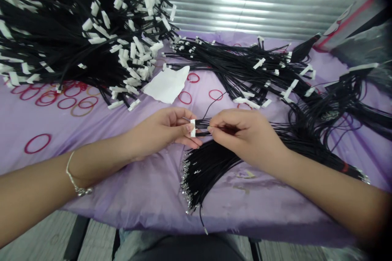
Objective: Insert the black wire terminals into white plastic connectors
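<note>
My left hand (165,130) pinches a small white connector (192,127) between thumb and fingers. Several thin black wires (203,124) run out of the connector to the right. My right hand (245,134) pinches these wires close to the connector. Both hands hover just above a bundle of loose black wires with bare metal tips (199,171), which lies on the purple tablecloth (137,187). A silver bracelet (75,181) circles my left wrist.
A large heap of finished black wires with white connectors (76,28) fills the back left. Another pile (245,69) lies at the back right. Red rubber bands (38,142) and a white paper scrap (168,85) lie on the cloth. A corrugated metal wall (260,0) stands behind.
</note>
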Action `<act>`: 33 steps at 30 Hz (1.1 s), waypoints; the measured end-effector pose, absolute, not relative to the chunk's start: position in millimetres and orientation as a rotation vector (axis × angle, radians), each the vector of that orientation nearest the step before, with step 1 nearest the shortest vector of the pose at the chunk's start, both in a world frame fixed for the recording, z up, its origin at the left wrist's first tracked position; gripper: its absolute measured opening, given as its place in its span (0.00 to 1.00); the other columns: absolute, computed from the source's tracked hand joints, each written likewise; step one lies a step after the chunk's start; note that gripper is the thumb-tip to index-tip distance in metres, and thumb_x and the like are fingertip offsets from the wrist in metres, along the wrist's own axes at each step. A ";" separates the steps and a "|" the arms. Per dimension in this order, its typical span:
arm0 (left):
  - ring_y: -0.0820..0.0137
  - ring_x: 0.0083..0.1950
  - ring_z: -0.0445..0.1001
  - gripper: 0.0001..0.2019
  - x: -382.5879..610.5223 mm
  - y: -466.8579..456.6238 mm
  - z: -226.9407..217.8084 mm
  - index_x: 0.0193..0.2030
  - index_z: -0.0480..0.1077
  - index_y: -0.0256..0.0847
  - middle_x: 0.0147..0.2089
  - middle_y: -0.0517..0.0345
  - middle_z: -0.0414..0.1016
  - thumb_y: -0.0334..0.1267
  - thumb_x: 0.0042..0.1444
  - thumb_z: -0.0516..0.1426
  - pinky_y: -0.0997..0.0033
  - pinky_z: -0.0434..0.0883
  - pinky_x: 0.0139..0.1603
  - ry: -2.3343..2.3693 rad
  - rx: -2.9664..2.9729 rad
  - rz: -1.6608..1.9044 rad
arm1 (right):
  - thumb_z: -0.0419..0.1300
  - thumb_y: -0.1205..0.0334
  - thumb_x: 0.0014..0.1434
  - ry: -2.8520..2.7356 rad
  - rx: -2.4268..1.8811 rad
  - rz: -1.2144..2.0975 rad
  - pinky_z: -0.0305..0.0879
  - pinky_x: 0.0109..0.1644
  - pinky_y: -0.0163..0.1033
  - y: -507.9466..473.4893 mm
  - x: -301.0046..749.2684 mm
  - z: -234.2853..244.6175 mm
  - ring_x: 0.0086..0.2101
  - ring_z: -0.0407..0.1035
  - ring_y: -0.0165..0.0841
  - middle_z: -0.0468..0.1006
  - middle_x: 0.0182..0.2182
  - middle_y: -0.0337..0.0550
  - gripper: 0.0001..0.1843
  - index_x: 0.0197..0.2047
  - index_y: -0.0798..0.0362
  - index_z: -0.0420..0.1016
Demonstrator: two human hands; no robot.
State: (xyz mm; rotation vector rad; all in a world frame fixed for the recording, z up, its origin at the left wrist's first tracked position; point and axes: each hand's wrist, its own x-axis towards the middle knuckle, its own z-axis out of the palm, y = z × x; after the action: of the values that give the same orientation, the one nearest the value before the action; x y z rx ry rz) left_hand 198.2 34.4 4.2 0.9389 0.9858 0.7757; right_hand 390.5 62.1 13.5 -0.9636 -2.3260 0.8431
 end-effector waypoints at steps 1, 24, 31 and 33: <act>0.74 0.32 0.78 0.01 198.5 34.3 4.8 0.36 0.67 0.34 0.30 0.57 0.77 0.27 0.57 0.56 0.75 0.76 0.38 0.992 0.943 0.769 | 0.55 0.71 0.54 -2.348 -0.934 0.831 0.54 0.27 0.31 62.2 390.4 12.3 0.23 0.59 0.24 0.67 0.21 0.34 0.07 0.26 0.54 0.70; 0.75 0.32 0.77 0.06 193.4 38.4 3.2 0.32 0.66 0.33 0.28 0.61 0.71 0.25 0.59 0.52 0.79 0.73 0.37 0.947 0.760 0.911 | 0.54 0.69 0.60 -2.650 -0.695 0.805 0.63 0.44 0.35 54.9 393.1 12.7 0.37 0.65 0.28 0.72 0.36 0.43 0.07 0.33 0.56 0.72; 0.75 0.32 0.77 0.05 194.7 37.6 4.2 0.33 0.65 0.33 0.28 0.60 0.71 0.25 0.59 0.51 0.80 0.73 0.35 0.971 0.813 0.892 | 0.55 0.70 0.59 -2.473 -0.820 0.872 0.61 0.38 0.29 52.2 395.7 20.9 0.33 0.66 0.24 0.74 0.32 0.37 0.05 0.34 0.54 0.72; 0.75 0.32 0.77 0.05 194.7 36.8 4.2 0.34 0.65 0.33 0.28 0.61 0.71 0.24 0.59 0.51 0.79 0.73 0.35 0.967 0.841 0.883 | 0.56 0.70 0.58 -2.451 -0.884 0.849 0.60 0.33 0.29 51.9 396.1 21.1 0.29 0.64 0.23 0.73 0.28 0.35 0.05 0.33 0.54 0.72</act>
State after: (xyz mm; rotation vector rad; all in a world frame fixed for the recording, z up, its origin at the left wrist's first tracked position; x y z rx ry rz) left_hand 194.7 36.8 4.2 0.8413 0.9666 0.8834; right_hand 396.1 51.9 21.1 -0.8839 -2.4513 0.8492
